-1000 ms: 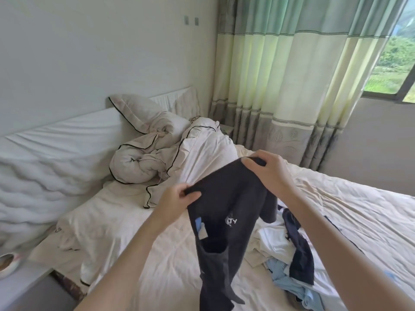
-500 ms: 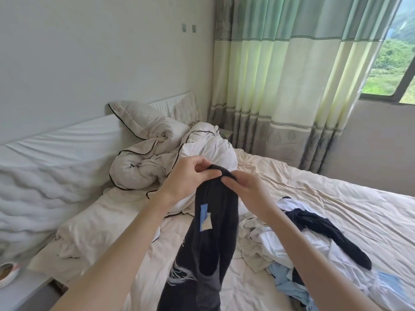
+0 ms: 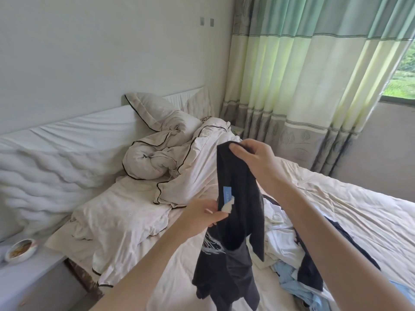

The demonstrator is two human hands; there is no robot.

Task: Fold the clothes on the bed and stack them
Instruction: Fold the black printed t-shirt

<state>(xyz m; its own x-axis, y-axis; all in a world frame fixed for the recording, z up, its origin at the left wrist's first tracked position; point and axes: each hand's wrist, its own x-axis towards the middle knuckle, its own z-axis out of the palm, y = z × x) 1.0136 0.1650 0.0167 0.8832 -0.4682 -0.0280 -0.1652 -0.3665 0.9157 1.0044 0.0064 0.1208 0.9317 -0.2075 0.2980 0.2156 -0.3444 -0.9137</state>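
Left hand (image 3: pixel 203 213) dropped from the top edge to mid-garment | right hand (image 3: pixel 252 154) pinches black shirt (image 3: pixel 240 212) aloft, left grips its side, above bed (image 3: pixel 359 212) beside clothes pile (image 3: pixel 289 250) | step: halving lengthwise | next: lay flat, fold.

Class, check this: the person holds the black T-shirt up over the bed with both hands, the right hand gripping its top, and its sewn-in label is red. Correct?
Not quite. The head view shows the label on the black T-shirt is blue, not red. The rest stands: the right hand grips its top, the left hand holds it lower, over the bed.

No text can be read; the blue tag (image 3: pixel 227 195) inside the black garment (image 3: pixel 238 212) is too blurred.
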